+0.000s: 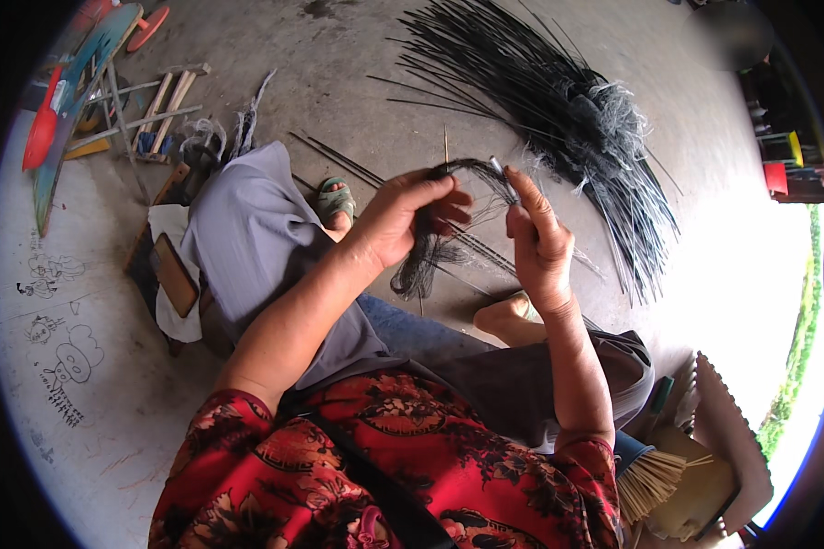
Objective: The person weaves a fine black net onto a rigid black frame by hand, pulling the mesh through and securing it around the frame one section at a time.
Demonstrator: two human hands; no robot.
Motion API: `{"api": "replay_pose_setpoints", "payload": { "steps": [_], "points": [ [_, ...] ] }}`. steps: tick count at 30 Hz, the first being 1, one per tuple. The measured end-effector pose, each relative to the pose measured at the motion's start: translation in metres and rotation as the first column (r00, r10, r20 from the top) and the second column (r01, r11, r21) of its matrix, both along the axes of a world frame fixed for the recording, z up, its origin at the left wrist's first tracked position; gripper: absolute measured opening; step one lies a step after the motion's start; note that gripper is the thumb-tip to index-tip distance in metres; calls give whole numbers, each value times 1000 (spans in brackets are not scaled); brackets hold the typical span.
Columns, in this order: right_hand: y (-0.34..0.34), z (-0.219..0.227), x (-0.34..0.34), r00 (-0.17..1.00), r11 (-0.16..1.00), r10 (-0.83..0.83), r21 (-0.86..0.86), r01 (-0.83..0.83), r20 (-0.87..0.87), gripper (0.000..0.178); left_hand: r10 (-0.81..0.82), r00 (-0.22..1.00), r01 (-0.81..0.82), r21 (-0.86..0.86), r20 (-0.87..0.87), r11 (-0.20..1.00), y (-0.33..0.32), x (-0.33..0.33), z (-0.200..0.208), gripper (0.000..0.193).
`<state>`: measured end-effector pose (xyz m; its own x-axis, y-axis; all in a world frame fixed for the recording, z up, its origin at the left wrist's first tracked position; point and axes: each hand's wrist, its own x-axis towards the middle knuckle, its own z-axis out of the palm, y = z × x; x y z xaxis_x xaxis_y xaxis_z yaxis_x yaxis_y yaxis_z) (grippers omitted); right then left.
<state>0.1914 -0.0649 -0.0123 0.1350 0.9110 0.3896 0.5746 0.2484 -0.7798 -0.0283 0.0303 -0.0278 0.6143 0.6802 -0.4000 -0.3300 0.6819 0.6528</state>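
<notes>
Both hands are clamped on the same dark fibre bundle [426, 252]: left hand [403, 220] fisted around its bend, right hand [536, 238] pinching the top end, up over the lap. I'd keep it taut so strands don't slip loose.

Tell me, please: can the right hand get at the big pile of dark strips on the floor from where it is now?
Probably yes. The right hand is pinching the small dark bundle, but the big pile of dark strips lies just beyond it with only bare concrete floor between.
</notes>
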Motion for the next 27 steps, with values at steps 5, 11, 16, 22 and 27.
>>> {"api": "replay_pose_setpoints", "payload": {
  "steps": [5, 11, 16, 22, 27],
  "points": [
    [-7, -6, 16, 949, 999, 38, -22, -33, 312, 51, 181, 982, -159, 279, -53, 947, 19, -9, 9, 22],
    [7, -5, -10, 990, 997, -12, -70, 22, 141, 19, 52, 999, -52, 108, 10, 993, 4, -2, -3, 23],
    [15, 21, -16, 974, 994, -99, -69, 87, -203, 41, -4, 1000, 4, 68, 6, 998, 1, 2, 21, 24],
    [13, 69, 13, 990, 994, 53, 102, -40, -128, 45, 89, 995, -97, 273, 40, 957, 29, 9, 78, 20],
    [31, 110, 32, 989, 991, 92, 87, -102, 114, 49, 38, 999, -30, 454, -7, 890, 55, 31, 102, 21]
  ]
}}
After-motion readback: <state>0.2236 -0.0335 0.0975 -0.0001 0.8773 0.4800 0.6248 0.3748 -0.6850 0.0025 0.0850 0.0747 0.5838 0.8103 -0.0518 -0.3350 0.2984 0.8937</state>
